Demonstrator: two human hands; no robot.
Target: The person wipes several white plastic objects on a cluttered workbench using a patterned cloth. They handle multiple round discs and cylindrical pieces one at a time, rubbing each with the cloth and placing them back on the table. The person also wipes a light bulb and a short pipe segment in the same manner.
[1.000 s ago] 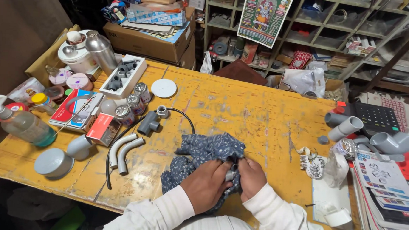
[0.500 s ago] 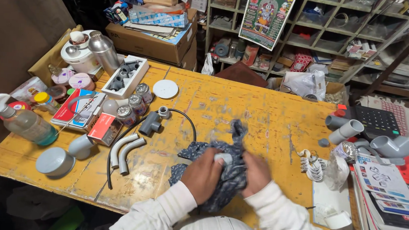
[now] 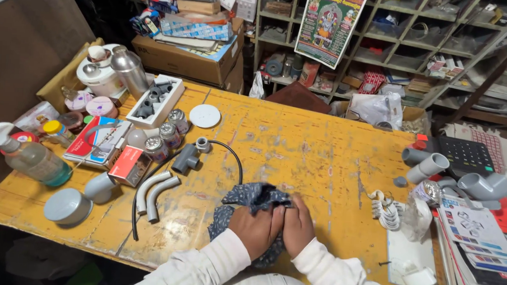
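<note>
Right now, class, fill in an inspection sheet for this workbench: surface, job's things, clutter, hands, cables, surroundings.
Surface: yellow wooden table, worn and stained.
Job's things: dark patterned cloth, bunched at the near edge.
Clutter: grey pipe tee, two white pipe bends, spray bottle, white disc.
Hands: left hand and right hand both press on the cloth.
Cables: black cable curving across the table.
Surroundings: shelves, cardboard box.

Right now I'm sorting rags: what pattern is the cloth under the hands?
Dark blue cloth with small pale dots, head view.
</note>
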